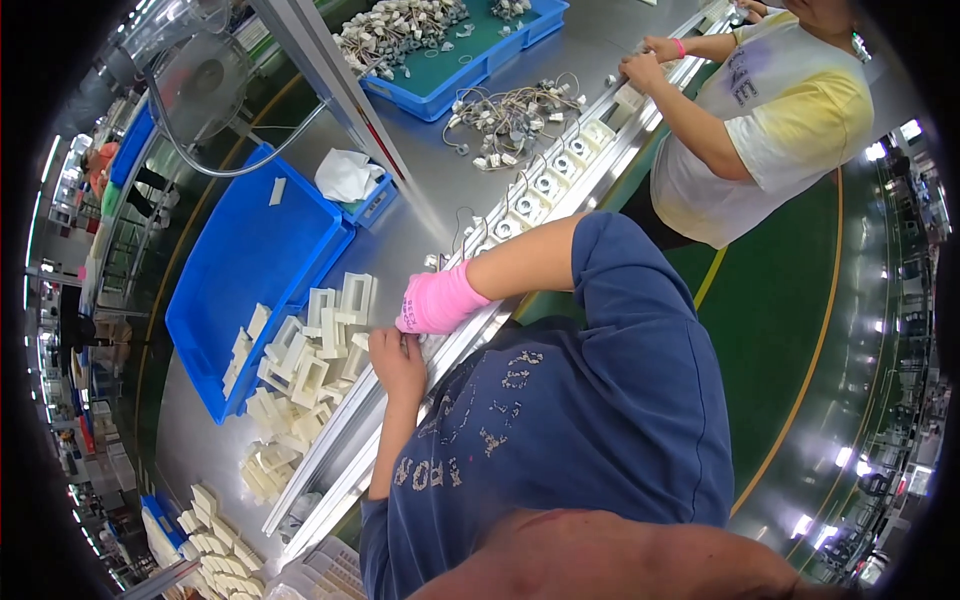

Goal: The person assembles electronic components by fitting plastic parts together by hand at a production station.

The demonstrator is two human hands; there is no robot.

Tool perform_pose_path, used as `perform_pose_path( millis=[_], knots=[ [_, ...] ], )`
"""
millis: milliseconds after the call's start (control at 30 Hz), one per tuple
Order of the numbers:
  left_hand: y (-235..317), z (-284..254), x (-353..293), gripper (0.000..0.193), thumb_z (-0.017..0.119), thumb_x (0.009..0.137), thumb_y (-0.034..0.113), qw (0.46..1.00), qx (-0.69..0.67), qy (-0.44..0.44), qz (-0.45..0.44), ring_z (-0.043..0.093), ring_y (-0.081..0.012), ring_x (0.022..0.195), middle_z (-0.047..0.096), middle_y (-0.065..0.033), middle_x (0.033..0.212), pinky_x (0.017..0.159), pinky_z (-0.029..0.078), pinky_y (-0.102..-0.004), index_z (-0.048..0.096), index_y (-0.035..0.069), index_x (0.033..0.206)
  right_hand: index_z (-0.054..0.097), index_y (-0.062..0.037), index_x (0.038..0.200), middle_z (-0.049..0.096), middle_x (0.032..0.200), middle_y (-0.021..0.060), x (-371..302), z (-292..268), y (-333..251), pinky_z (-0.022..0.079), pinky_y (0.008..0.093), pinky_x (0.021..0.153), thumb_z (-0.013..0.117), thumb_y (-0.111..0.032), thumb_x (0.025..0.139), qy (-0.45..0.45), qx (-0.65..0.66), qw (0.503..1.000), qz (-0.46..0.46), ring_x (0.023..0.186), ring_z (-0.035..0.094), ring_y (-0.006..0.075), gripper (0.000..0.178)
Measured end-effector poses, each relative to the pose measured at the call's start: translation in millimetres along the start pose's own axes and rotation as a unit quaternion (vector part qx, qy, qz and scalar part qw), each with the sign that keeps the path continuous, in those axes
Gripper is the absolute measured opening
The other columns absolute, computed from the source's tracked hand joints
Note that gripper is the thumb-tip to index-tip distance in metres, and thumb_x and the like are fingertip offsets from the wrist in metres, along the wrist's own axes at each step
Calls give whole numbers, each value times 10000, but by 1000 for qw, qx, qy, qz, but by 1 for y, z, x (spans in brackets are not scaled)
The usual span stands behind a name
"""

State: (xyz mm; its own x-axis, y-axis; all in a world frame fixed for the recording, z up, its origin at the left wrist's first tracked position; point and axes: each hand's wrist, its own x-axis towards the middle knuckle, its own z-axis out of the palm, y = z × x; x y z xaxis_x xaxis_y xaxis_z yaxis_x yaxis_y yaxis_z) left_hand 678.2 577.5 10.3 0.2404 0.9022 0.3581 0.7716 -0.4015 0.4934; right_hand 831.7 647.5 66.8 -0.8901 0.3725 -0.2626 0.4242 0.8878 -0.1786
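At rail (322,457) | left fingers (385,345): contact unclear | pink wrap (440,300) hides right fingers

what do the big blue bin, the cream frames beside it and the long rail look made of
Big blue bin: likely plastic, smooth, faintly shiny, evenly coloured. Cream frames: probably moulded plastic, mostly matte, repeating shapes. Long rail: apparently metal, perhaps aluminium, silvery with bright reflections.

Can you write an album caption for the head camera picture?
Left hand and pink-wrapped right wrist, close together beside piled cream frames.
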Motion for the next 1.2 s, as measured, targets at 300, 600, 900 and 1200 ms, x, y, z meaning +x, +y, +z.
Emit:
perform_pose_path(
  millis=[300,600,900,1200],
  knots=[
    [-4,4,2,109,601,712,93,998,-22,-9,-62,481,-326,780,487,-137,789,663,369,-412,553,35,792,547,-61,829,608,717,103,-8,-2,5,462,408,566,600,-175,687,87,-14,996,-25,699,624,270,190],
    [0,2,3,108,616,681,102,997,-22,33,-69,493,-326,784,512,-133,777,667,393,-404,572,34,752,566,-54,930,614,898,113,2,-2,-12,431,397,746,593,-198,707,34,97,991,86,870,597,276,267],
    [10,4,6,98,580,662,115,990,-59,25,-125,486,-276,811,532,-71,793,683,373,-398,626,75,739,561,-145,899,600,830,19,2,-12,-9,343,355,762,559,-224,745,-10,-139,990,20,867,550,197,173],
    [8,4,3,117,563,662,98,993,-40,11,-109,476,-273,852,497,-78,821,703,360,-394,591,66,771,567,-140,909,610,834,26,-1,-15,-7,339,358,791,556,-242,766,-32,-136,989,50,894,555,195,176]
  ],
)
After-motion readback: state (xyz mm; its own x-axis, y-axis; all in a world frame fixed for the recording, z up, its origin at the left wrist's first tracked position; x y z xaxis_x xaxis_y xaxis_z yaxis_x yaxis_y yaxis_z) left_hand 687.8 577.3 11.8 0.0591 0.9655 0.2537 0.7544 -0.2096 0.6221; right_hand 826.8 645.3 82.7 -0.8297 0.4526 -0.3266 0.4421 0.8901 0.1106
